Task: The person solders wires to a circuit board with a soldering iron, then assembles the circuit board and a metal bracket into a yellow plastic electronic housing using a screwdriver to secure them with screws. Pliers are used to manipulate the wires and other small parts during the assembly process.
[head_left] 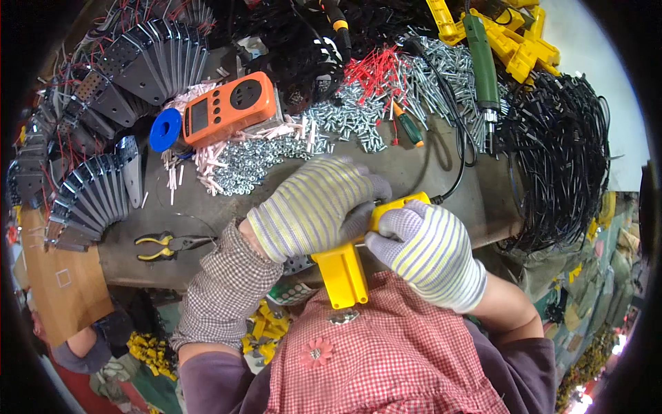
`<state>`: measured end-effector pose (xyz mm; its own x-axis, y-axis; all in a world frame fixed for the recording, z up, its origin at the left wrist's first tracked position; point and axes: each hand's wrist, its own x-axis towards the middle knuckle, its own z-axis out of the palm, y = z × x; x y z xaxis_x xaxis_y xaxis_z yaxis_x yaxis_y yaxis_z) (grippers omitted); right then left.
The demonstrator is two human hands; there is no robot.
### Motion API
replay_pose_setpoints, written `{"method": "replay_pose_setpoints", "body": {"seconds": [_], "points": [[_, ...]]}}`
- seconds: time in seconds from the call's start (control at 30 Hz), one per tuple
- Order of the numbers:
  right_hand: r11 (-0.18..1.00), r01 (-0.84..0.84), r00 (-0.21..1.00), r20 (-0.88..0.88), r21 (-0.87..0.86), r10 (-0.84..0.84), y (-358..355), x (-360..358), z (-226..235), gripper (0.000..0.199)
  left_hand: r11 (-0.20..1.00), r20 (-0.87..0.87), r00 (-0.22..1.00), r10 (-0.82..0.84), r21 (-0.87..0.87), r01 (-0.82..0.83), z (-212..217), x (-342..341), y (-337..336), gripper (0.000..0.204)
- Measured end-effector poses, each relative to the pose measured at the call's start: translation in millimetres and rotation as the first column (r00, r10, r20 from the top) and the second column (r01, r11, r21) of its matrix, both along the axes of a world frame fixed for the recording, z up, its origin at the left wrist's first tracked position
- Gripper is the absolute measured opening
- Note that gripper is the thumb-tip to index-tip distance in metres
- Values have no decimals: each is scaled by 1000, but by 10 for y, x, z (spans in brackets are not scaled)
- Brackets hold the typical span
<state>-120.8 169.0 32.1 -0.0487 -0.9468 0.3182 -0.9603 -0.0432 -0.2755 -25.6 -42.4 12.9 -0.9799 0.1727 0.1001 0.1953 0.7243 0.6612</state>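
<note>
Both my hands wear striped knit gloves and meet over the table's front edge. My left hand (314,207) is closed on a yellow plastic tool housing (341,276), whose wide end hangs down toward my apron. My right hand (431,252) grips the upper right part of the same housing, its thumb pressed near the middle. A black cord (452,186) enters the housing's upper right end and loops back up the table. My left fingers and palm hide the housing's middle, so I cannot tell how its parts sit there.
Ahead lie heaps of silver screws (362,114), red-sleeved pieces (372,72) and nuts (241,162). An orange meter (231,110), blue spool (165,130), pliers (172,245), small screwdriver (407,125) and green electric screwdriver (480,62) surround them. Metal plates (96,196) stand left; black cables (558,152) pile right.
</note>
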Motion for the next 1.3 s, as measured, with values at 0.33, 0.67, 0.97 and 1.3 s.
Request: {"method": "replay_pose_setpoints", "body": {"seconds": [0.33,0.67,0.97,1.3], "points": [[828,-541,800,214,-150,561,-127,-247,-3,22,984,-274,959,71,177,-23,-27,100,-157,13],[949,-276,872,-375,153,314,-788,-1097,-269,21,654,-259,939,229,-674,-345,-177,-360,-214,23],[962,-239,836,-476,129,272,-808,-1081,-307,8,622,-294,921,256,-679,-390,-197,-361,-228,13],[994,-112,941,323,20,100,-557,-1158,-96,17,583,-205,912,356,-714,-388,-205,-379,-231,12]]}}
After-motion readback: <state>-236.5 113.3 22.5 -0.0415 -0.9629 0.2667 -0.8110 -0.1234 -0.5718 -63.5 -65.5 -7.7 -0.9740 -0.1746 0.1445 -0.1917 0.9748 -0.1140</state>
